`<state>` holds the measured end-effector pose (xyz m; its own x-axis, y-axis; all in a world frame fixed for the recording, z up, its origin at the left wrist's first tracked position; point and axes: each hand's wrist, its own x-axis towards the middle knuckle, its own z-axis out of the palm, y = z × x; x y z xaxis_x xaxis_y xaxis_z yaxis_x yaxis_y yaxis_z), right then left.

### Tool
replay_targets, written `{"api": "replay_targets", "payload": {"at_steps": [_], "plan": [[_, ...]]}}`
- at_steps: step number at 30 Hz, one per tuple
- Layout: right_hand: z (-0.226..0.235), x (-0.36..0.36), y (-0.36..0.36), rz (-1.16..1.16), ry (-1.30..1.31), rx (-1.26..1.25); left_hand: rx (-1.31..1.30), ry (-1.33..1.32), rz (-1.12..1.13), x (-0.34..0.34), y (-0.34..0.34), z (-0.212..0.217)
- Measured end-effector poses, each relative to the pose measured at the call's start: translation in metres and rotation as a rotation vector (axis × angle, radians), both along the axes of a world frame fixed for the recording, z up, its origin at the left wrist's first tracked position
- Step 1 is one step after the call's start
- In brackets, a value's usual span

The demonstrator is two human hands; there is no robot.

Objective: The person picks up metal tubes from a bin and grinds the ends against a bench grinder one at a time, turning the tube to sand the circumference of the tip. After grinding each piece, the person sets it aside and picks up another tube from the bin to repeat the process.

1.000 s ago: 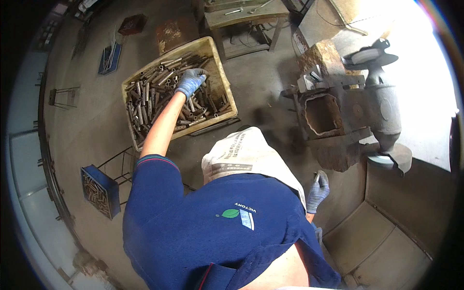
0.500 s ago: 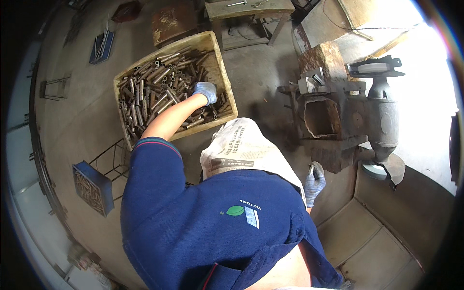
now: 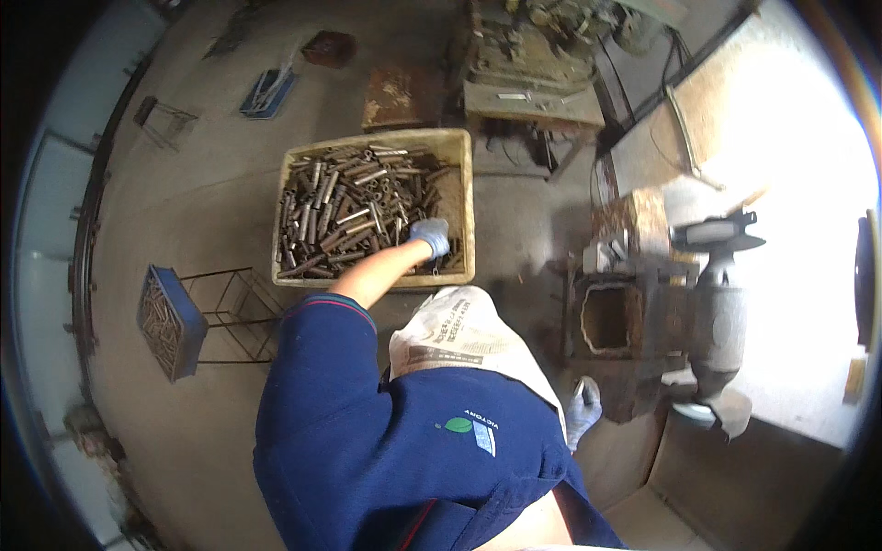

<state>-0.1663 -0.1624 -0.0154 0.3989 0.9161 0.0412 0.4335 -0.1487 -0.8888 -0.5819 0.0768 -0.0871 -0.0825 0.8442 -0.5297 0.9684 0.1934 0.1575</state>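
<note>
My left hand, in a light blue glove, reaches into the near right corner of a yellow crate full of short rusty metal tubes. The fingers curl down among the tubes, and a grip on one cannot be made out. My right hand, also gloved, hangs at my side by the pale apron, next to a dark metal machine. Nothing shows in that hand.
A blue bin of small parts sits on a wire stand at my left. A workbench and a rusty box stand beyond the crate. A grey motor stands at the machine's right. The floor is concrete.
My left hand has drawn back from the crate's far right side to its near right corner. The right hand stays hanging at my side.
</note>
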Motion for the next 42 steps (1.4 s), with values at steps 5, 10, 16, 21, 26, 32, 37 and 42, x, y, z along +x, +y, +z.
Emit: {"api": "replay_targets", "payload": {"at_steps": [5, 10, 16, 21, 26, 32, 37, 42], "plan": [[-0.002, -0.003, 0.020, 0.018, 0.100, -0.014, 0.154, -0.019, 0.024, 0.001, -0.013, 0.020], [0.007, -0.002, 0.025, 0.044, -0.012, 0.070, 0.536, -0.302, 0.224, -0.038, -0.008, 0.070], [0.075, -0.035, 0.070, 0.164, -0.168, 0.181, 0.600, -1.389, 0.261, 0.016, -0.005, 0.163], [0.149, -0.068, 0.101, 0.344, -0.157, 0.302, 0.196, -1.639, 0.113, 0.135, -0.004, 0.173], [0.142, -0.043, 0.090, 0.167, -0.090, 0.277, -0.008, -1.649, -0.041, 0.214, -0.010, 0.173], [0.137, -0.035, 0.067, -0.079, -0.276, 0.331, -0.524, -1.830, -0.025, 0.264, -0.010, 0.168], [0.145, -0.037, 0.051, -0.234, -0.446, 0.317, -1.025, -1.745, 0.081, 0.297, -0.016, 0.160], [0.128, -0.039, 0.032, -0.560, -0.097, 0.267, -0.939, -1.605, -0.222, 0.324, -0.030, 0.148]]}}
